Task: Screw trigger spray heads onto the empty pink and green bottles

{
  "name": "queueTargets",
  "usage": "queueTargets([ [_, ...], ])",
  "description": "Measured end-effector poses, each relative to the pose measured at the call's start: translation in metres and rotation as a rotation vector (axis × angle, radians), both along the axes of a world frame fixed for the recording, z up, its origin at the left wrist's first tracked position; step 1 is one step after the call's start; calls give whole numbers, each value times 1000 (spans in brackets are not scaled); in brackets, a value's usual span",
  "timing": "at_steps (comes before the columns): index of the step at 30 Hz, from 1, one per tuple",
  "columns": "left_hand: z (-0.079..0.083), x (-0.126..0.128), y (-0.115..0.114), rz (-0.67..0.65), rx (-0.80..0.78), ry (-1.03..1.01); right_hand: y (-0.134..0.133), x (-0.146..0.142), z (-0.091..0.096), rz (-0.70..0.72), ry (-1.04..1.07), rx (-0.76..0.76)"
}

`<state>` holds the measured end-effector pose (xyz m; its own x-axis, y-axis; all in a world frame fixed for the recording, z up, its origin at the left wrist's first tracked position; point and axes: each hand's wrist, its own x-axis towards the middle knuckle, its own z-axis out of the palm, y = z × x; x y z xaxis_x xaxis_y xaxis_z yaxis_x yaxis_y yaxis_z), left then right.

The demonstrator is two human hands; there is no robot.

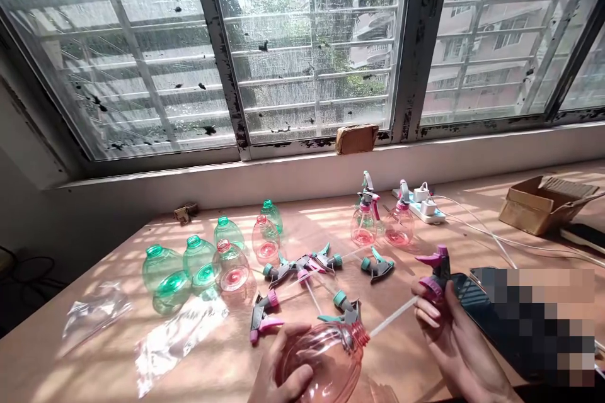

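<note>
My left hand (286, 371) is wrapped round a clear pink bottle (326, 365), tilted so that its threaded neck points up and to the right. In my right hand (447, 327) is a pink and grey spray nozzle (435, 274), gripped at its collar. From the nozzle a white dip tube (394, 317) slants down left, its tip at the bottle's mouth; whether the tip is inside I cannot tell. Loose spray nozzles lie just beyond the bottle, among them a teal and grey nozzle (347, 308) and a pink and grey nozzle (262, 315).
Several open bottles, including a green bottle (163, 271), stand at the left behind plastic bags (179, 334). Bottles with nozzles fitted (399, 220) stand near the windowsill. A power strip (428, 211), a cardboard box (539, 208) and a dark phone (472, 302) are at the right.
</note>
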<state>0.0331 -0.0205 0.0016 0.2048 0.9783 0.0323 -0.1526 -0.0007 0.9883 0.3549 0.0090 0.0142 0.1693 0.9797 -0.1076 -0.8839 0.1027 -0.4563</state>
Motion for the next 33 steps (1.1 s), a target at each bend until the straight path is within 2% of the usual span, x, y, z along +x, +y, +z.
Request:
queueTargets([
  [3,0,0,-1,-27,-3,-12,-3,0,-8,4,-46,3],
  [8,-1,-3,-2,-65,-29,-42,-4,3,-20,8,-151,-72],
  [13,-7,-2,-2,-84,15,-38,-3,2,-23,-79,-290,-119],
  [17,-16,5,-2,-109,46,-55,-9,-11,-25,66,-518,-24],
  [19,-21,8,-1,-40,118,-79,-12,-20,-26,135,-697,72],
  [23,-32,9,3,173,315,-38,-14,-35,-27,152,-1006,229],
  [25,-36,6,5,209,384,80,-12,-36,-28,167,-1040,254],
  [28,-34,1,6,143,399,216,-10,-32,-30,216,-1022,275],
  [33,-16,3,-1,132,258,151,-14,-28,-31,260,-982,192],
])
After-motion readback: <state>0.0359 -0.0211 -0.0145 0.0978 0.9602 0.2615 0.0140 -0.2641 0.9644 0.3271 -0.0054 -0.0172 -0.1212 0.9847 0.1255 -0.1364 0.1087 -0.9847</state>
